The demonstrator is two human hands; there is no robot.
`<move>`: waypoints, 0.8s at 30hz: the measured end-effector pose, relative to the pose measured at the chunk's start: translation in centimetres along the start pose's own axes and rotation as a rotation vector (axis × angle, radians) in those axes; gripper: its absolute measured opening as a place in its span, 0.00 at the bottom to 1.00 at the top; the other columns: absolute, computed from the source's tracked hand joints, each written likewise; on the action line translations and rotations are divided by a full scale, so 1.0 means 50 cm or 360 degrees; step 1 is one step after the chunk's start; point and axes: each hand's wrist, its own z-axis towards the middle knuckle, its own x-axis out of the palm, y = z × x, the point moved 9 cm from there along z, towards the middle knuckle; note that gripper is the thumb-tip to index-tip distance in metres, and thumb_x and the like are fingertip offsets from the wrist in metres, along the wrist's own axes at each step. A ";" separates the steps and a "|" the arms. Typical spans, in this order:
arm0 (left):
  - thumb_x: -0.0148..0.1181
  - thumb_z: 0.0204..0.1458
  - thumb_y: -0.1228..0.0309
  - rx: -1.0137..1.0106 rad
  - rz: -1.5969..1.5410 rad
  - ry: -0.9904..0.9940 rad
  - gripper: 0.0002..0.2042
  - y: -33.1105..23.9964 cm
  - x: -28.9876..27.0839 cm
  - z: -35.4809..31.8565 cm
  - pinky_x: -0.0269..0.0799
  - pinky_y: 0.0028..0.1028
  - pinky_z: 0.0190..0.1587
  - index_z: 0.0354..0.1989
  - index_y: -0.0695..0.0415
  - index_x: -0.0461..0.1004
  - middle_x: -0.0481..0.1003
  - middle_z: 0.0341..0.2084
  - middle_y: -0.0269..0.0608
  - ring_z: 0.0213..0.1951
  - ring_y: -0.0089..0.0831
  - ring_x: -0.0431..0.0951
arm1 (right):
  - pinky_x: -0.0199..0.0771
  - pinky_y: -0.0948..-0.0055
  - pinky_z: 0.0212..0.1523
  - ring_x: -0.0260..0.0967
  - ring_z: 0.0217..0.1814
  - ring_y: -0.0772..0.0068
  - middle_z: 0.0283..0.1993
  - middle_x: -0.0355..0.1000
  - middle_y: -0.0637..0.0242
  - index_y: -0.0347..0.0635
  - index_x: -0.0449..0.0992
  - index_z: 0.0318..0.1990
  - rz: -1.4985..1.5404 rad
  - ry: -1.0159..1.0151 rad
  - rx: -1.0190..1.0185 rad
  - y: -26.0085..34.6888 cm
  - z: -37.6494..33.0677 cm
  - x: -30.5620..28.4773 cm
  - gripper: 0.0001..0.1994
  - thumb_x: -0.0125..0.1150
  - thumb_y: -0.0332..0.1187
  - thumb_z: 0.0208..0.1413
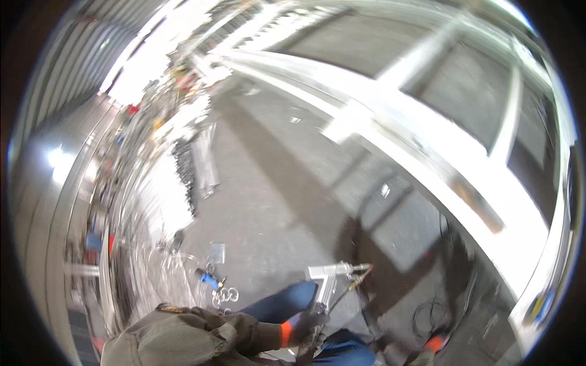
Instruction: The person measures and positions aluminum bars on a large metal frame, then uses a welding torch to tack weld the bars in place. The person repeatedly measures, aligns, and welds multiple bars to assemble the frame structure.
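Observation:
My left hand, in a dark glove with an orange cuff, is closed round the lower end of a silver L-shaped tool. The tool's narrow tip points right, and a thin rod or hose runs beside it; blur hides its exact kind. Between my legs, in blue jeans, the tool is held above the dark floor. At the lower right, my right hand also shows an orange cuff. It is so dark and blurred that its fingers cannot be made out.
A large white metal frame spans the right side. Along the left lie metal lengths and clutter. A blue fitting with coiled hose is on the grey floor. Dark cables lie at the lower right.

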 end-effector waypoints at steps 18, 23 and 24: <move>0.69 0.55 0.66 0.0678 -0.0828 -0.0314 0.14 -0.527 -0.487 -0.715 0.80 0.50 0.28 0.44 0.52 0.71 0.74 0.28 0.44 0.26 0.47 0.80 | 0.71 0.53 0.65 0.69 0.63 0.53 0.57 0.72 0.52 0.41 0.52 0.74 0.1638 0.1963 0.0636 2.136 -0.392 0.331 0.36 0.58 0.47 0.65; 0.66 0.58 0.63 0.1141 -0.0555 -0.0331 0.11 -0.742 -0.658 -0.723 0.79 0.48 0.28 0.38 0.54 0.71 0.74 0.28 0.49 0.27 0.48 0.80 | 0.71 0.51 0.66 0.68 0.63 0.54 0.57 0.71 0.53 0.39 0.48 0.74 0.2179 0.2037 0.0598 2.802 -0.481 0.322 0.40 0.60 0.52 0.66; 0.65 0.59 0.63 0.1400 -0.0526 -0.0142 0.10 -0.799 -0.675 -0.732 0.79 0.48 0.27 0.36 0.53 0.71 0.75 0.29 0.51 0.27 0.49 0.81 | 0.71 0.51 0.66 0.68 0.64 0.54 0.57 0.71 0.53 0.39 0.48 0.75 0.2196 0.2130 0.0375 2.932 -0.504 0.288 0.41 0.60 0.52 0.66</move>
